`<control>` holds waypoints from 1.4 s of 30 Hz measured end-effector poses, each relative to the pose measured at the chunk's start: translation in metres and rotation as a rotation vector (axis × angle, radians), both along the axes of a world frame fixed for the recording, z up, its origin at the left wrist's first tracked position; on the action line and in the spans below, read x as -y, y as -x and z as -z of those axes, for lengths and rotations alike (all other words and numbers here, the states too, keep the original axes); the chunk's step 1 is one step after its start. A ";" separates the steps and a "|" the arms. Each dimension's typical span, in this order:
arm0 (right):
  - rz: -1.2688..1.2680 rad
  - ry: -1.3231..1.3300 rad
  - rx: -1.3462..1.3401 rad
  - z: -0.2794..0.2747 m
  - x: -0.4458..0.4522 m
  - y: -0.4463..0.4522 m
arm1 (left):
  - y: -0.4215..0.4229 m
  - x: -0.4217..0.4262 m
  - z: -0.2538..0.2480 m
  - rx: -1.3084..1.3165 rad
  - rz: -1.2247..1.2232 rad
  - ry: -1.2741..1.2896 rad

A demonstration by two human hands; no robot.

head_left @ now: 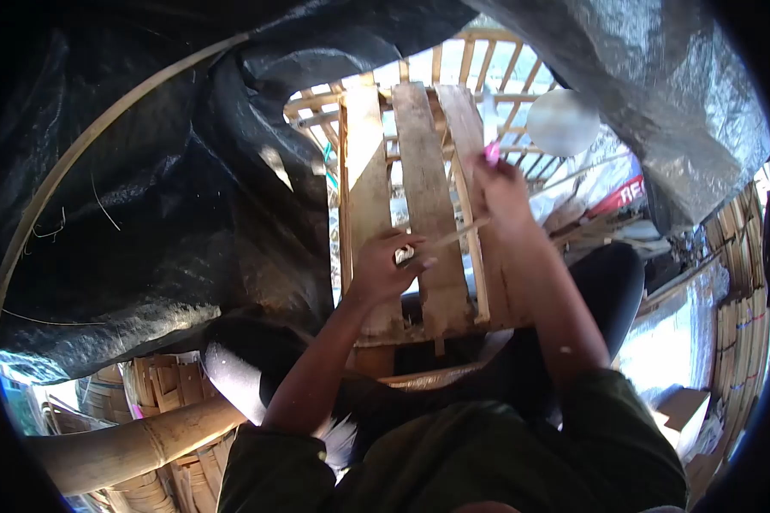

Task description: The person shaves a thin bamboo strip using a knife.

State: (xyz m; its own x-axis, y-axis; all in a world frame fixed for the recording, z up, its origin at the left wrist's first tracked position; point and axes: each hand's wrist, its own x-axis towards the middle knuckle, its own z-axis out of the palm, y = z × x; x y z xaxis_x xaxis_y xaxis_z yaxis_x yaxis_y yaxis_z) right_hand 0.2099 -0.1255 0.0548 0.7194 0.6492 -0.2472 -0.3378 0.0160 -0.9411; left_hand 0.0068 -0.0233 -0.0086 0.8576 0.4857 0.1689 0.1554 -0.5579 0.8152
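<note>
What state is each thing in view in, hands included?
Left hand: fingers curled, gripping the strip
Strip: thin, straight, slanting toward the right forearm
Right hand: closed on the knife
Knife: unsheathed, blade pointing away from the person
Planks: side by side, gaps between, partly sunlit
Tarp: draped, creased
Pole: uncut end to end? Cannot tell
</note>
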 end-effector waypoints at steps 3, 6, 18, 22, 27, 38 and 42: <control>0.058 0.017 0.011 -0.005 -0.014 -0.027 | -0.002 0.003 0.002 0.097 0.097 -0.074; -0.006 0.128 0.084 -0.006 -0.021 -0.049 | 0.002 0.002 0.009 0.000 0.079 0.020; -0.372 0.536 0.778 -0.005 0.046 -0.087 | 0.022 -0.010 -0.041 -0.093 0.042 -0.402; -0.489 0.691 0.824 0.024 0.063 -0.091 | 0.036 -0.021 -0.078 -0.261 -0.019 -0.221; -0.542 0.686 1.142 0.047 0.065 -0.088 | 0.064 -0.043 -0.086 -0.279 -0.039 -0.310; -0.410 0.219 1.363 0.067 0.031 -0.042 | 0.024 -0.004 -0.082 -0.407 -0.265 -0.678; -0.491 0.201 1.320 0.063 0.027 -0.023 | 0.007 0.005 -0.071 -0.334 -0.169 -0.591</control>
State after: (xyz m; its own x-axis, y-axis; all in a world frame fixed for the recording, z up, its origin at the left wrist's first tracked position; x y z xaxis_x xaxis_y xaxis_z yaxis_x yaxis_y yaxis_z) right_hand 0.2332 -0.1527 -0.0084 0.2063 0.9312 0.3003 0.8432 -0.0135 -0.5374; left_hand -0.0001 -0.0279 0.0620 0.8305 0.5247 0.1867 0.4684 -0.8394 0.2757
